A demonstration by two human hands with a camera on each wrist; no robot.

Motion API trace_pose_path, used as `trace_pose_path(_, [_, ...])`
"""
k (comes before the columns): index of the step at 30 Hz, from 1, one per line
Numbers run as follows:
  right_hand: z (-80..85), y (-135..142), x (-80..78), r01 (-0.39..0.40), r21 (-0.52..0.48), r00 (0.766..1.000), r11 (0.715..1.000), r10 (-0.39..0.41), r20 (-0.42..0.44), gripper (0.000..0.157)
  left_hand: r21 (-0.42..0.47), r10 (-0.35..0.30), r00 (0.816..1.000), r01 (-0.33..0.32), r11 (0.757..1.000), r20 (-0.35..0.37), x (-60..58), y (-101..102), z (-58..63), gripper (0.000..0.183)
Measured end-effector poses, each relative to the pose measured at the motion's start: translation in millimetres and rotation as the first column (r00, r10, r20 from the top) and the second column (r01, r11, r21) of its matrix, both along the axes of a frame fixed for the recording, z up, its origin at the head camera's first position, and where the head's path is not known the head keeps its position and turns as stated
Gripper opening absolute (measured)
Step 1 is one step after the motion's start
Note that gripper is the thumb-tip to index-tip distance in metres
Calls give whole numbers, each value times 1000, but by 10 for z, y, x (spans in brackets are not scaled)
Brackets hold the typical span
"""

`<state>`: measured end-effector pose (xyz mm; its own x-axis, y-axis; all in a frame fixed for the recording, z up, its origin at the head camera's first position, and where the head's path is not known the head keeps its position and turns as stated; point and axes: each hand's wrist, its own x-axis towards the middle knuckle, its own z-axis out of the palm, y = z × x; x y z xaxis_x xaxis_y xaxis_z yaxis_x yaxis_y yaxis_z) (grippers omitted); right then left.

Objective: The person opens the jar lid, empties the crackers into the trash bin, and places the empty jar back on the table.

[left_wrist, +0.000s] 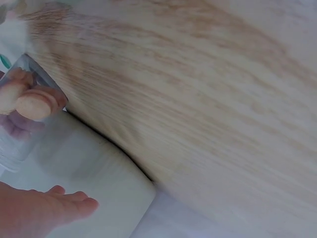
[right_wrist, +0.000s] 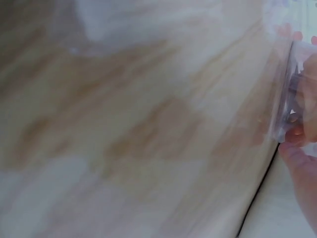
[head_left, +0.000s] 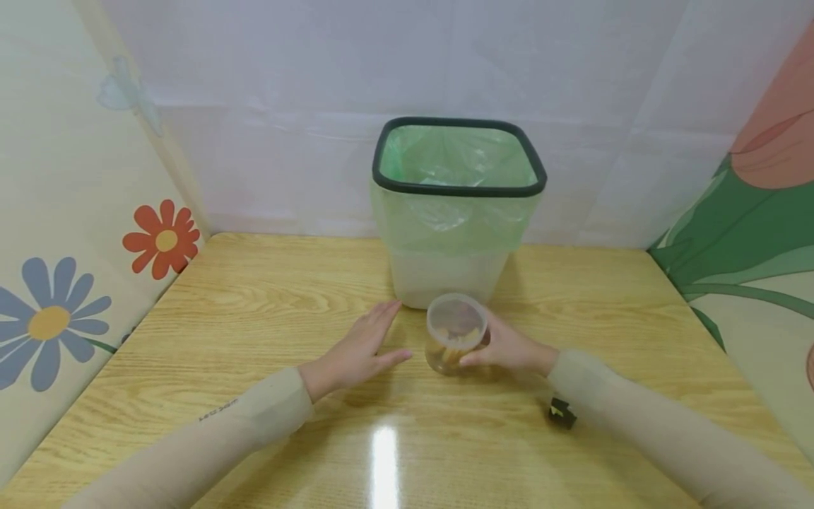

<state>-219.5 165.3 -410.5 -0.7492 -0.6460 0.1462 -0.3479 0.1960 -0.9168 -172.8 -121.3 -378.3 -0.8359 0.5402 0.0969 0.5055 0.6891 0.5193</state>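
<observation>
In the head view a clear, open-topped plastic jar [head_left: 456, 322] stands near the foot of the bin, with several tan pieces in its lower part. Through its wall in the left wrist view, those pieces [left_wrist: 37, 103] look thick and rounded. My right hand [head_left: 514, 346] grips the jar from the right, thumb on the near side and fingers partly hidden behind it. At the right edge of the right wrist view, the jar [right_wrist: 286, 99] shows with the fingers round it. My left hand [head_left: 359, 350] is to the jar's left, fingers extended and thumb apart, holding nothing.
A pale waste bin [head_left: 445, 276] with a dark rim and green liner bag [head_left: 458, 219] stands upright behind the jar. Close to the right sleeve lies a small black object [head_left: 561, 413] with a yellow mark. White sheeting backs the wooden table [head_left: 286, 283]; flower-patterned panels flank it.
</observation>
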Motion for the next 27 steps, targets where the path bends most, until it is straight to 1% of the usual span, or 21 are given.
trace_pose_path(5, [0,-30,2,-8,13,1000,1000,8,-7,98,-6,-3,1000,3,1000,-3,-20,15,29,84])
trace_pose_path(14, [7,-83,10,-48,-30,999,998,48,-9,97,-4,-33,999,33,999,-42,-51,54,110,84])
trace_pose_path(20, [6,-108,13,-55,-27,998,998,55,3,99,-27,-51,998,49,998,-47,-72,93,133,86])
trace_pose_path(27, [5,-122,10,-60,-26,998,998,60,17,100,-39,-104,992,101,994,-66,-129,160,173,89])
